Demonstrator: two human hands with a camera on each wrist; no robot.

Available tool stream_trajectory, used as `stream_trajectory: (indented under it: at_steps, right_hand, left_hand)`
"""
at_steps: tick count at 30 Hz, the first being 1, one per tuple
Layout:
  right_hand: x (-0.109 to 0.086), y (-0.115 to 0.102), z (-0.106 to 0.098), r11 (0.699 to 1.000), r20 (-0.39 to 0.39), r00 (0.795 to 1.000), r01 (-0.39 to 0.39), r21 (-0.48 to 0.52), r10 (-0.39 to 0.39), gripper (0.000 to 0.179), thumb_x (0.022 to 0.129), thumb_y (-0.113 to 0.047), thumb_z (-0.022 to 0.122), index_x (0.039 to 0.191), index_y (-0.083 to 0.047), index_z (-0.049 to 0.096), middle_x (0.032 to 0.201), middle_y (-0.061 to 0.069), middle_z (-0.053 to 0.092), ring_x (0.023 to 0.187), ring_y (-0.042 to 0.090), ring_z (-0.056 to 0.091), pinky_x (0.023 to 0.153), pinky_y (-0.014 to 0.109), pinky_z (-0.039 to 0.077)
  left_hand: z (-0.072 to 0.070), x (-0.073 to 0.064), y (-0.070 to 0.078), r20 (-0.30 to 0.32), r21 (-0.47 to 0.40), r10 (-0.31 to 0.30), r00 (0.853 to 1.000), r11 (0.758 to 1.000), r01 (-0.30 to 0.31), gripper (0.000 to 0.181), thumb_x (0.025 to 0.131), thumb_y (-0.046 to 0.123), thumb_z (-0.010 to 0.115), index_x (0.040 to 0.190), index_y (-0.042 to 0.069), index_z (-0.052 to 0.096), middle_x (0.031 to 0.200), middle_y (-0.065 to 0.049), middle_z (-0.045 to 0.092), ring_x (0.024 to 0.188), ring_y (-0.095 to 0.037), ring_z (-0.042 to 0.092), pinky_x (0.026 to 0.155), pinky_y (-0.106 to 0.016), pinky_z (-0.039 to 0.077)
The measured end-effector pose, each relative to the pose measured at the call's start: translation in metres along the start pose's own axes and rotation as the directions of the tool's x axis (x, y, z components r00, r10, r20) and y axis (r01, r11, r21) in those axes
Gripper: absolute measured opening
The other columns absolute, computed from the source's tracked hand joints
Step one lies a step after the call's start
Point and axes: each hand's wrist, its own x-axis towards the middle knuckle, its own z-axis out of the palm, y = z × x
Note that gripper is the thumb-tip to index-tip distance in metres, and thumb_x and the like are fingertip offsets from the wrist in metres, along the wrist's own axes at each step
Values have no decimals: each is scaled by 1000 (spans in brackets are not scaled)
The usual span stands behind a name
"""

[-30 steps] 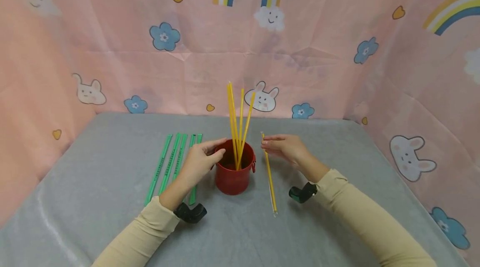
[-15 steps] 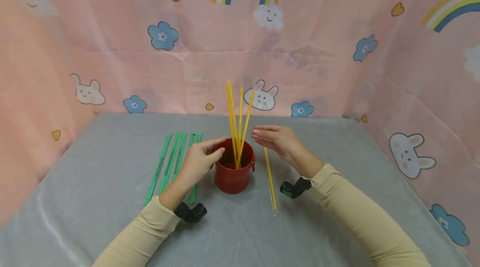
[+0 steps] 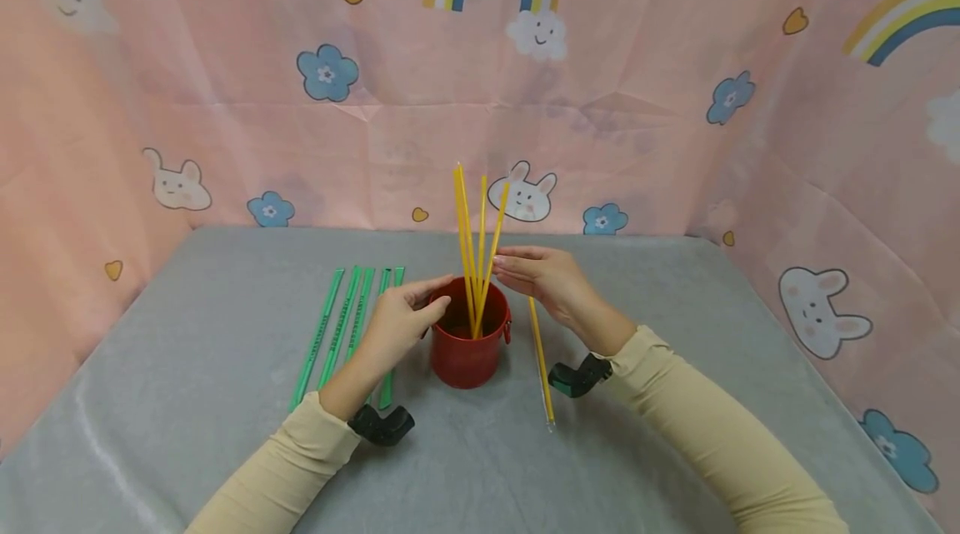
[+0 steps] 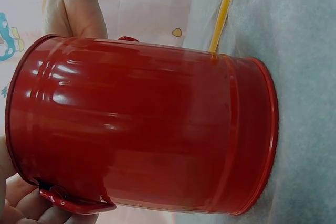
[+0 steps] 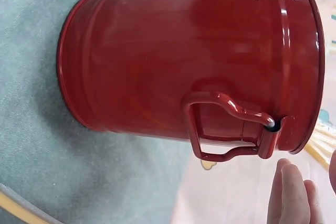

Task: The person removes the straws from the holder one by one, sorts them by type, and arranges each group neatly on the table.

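Here we see the left hand (image 3: 393,321) gripping the red bucket (image 3: 465,363), the right hand (image 3: 551,284) straight-fingered near the yellow straws (image 3: 462,226) inside; farther left, green straws (image 3: 347,301) bear print we cannot read.

Head view looks down, wrist views share the bucket (image 4: 142,124) close-up.

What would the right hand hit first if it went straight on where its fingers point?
Most likely the rightmost yellow straw leaning in the red bucket; the right hand points left, fingertips right beside it. Depth is unclear; they may already touch.
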Motion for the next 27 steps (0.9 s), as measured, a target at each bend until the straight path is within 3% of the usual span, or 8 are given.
stream_trajectory:
  at_steps: [5,14,21,27]
  right_hand:
    - [1,1,4,1000,6,1000,3,12,-3,40,96,-13,66,132,1,60,106,4,71,93,11,72,103,40,50]
    - [0,4,10,998,11,1000,28,-60,-28,44,95,-16,67,135,1,58,125,15,67,109,19,71,100,37,53]
    - [0,5,10,997,-14,997,72,-17,-72,40,95,-11,66,132,4,60,103,1,69,90,8,70,92,31,57]
    - [0,4,11,995,-40,995,96,11,-95,38,94,-10,67,129,5,61,91,-5,70,85,7,70,92,35,56]
  left_hand:
    - [0,-1,-1,2,3,-2,1000,1000,2,37,97,19,64,134,20,65,116,-8,71,50,-14,39,49,-22,36]
    - [0,-2,-1,4,7,0,1000,1000,0,37,97,19,64,134,20,65,112,-9,71,51,-14,39,50,-22,37]
    - [0,1,-1,6,10,-8,1000,1000,8,38,97,21,64,135,21,64,110,-8,71,50,-14,39,51,-22,37]
    - [0,1,0,4,5,-1,1000,1000,1,38,97,19,64,135,19,64,113,-10,71,50,-14,38,51,-22,36]
